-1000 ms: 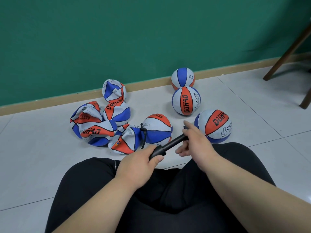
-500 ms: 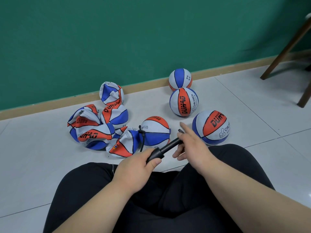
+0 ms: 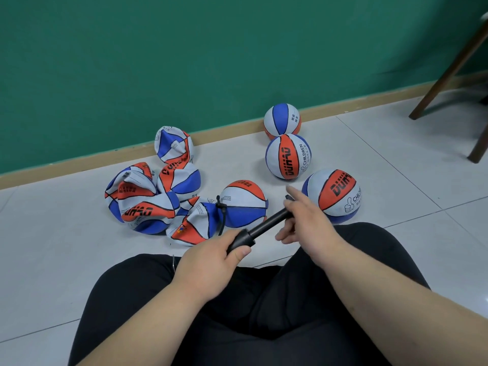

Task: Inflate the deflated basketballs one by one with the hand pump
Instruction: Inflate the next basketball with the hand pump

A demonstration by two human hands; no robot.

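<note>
Hand pump: we see the black hand pump (image 3: 264, 227) held above the lap, in front of our knees and just this side of the balls.
Long axis: it runs on a slant from lower left to upper right. The thick barrel end is nearest us and the thin end points away, towards the 3 round balls.
Left hand: our left hand (image 3: 211, 262) is wrapped round the barrel end, fingers curled under it and the thumb lying along the top.
Right hand: our right hand (image 3: 309, 223) sits over the far end of the pump. The index finger is straight and the other fingers hang loose below. It is blurred, so we cannot tell whether it has hold of the pump.
Hose: a thin black hose (image 3: 223, 217) hangs at the left edge of the part-filled ball (image 3: 244, 204), beside a crumpled one; we cannot tell which of the 2 it enters.
Deflated basketballs: a crumpled heap (image 3: 142, 204) lies to the left on the floor tiles (image 3: 52, 260), its farthest ball near the skirting.
Round balls: 3 stand to the right, the nearest ball (image 3: 333, 195) just beyond our right hand, the middle ball (image 3: 288, 156) behind it, and the farthest ball (image 3: 282, 119) against the green wall (image 3: 184, 62).
Other: our black trousers (image 3: 264, 313) fill the bottom of the view; dark chair legs (image 3: 449, 72) stand at the far right.
</note>
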